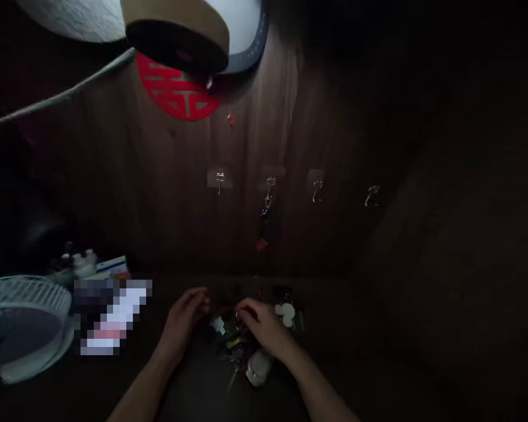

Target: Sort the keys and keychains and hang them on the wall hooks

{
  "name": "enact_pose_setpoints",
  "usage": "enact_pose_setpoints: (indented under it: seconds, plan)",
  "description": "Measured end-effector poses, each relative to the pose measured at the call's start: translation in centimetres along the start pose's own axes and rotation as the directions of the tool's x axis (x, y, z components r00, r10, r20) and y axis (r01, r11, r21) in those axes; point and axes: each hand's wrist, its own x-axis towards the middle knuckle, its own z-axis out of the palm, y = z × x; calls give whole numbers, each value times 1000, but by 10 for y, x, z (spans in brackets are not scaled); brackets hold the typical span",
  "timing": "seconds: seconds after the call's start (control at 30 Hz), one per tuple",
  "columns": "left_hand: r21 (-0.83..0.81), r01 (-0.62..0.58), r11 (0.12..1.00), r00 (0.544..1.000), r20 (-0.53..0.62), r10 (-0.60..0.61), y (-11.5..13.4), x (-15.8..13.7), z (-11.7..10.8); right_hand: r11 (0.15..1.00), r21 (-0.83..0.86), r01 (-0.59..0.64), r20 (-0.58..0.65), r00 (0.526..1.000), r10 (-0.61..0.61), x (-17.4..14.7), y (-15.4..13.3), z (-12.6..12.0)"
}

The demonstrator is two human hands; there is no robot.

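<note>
In the dim head view, a jumbled pile of keys and small keychain charms (235, 343) lies on the dark surface between my hands. My right hand (264, 325) reaches over the pile, its thumb and fingers pinched at a small shiny ring. To the left of the pile, my left hand (187, 316) is curled with fingertips together; what they hold, if anything, is too dark to make out. Within the pile are a pale star-like charm (219, 324) and a whitish round piece (259, 368). A white rounded charm (287, 313) lies just beyond my right hand.
Several metal hooks (317, 190) are fixed on the wooden panel; a keychain (264, 225) hangs from one. A white basket (26, 305), small bottles (84, 264) and a blurred-out packet (114, 325) stand at left. Overhead hang a hat (178, 29) and a cord (61, 95).
</note>
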Motion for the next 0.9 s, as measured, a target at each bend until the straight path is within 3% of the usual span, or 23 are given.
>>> enact_pose_setpoints:
  seconds: [0.2,0.37,0.5,0.63,0.77,0.9]
  plan:
    - [4,-72,997,989,-132,72,5,14,-16,998,-60,25,3,1000,-25,-1,2,5]
    - [146,-113,983,977,-163,137,10,21,-31,993,-95,73,-7,997,-74,0,-1,5]
    - [367,-119,922,985,-71,156,12,24,-39,987,-144,67,-5,998,-69,1,3,6]
    - [580,-155,800,988,95,123,13,25,-43,982,-171,74,-19,997,-79,2,6,4]
    - [677,-218,703,961,273,35,15,21,-43,980,-192,60,-42,997,-70,2,7,1]
    - [724,-253,642,933,358,-36,19,16,-44,972,-230,40,-69,996,-58,4,12,-2]
